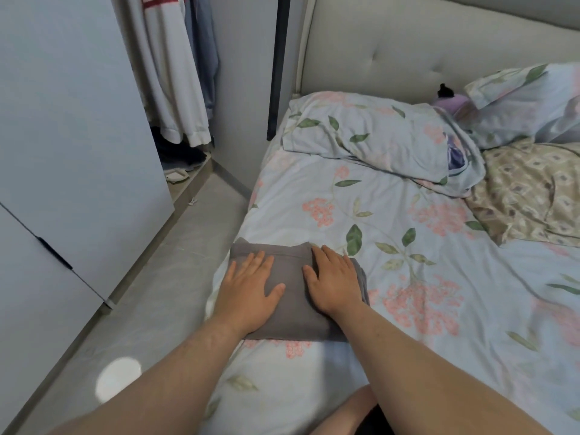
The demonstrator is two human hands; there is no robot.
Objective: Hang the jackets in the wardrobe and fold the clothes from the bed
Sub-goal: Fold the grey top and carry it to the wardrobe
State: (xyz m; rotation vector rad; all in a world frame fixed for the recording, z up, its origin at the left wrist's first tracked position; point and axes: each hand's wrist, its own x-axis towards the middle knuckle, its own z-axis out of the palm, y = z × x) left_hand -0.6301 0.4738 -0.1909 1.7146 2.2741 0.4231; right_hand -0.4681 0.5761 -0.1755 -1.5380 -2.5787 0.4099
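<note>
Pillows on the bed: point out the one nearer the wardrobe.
The flat floral pillow on the left, closest to the open wardrobe. The other pillow lies farther right along the headboard.

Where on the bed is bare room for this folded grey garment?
Free: the sheet between the grey garment, the floral pillow and the beige quilt. Crowded: the headboard end, with pillows and quilt.

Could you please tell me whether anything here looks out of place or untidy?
Yes: dark clothes lie heaped on the wardrobe floor beneath the hanging jackets, and the near pillow shows purple inner poking from its case. The folded grey garment under the left hand and right hand looks neat.
</note>
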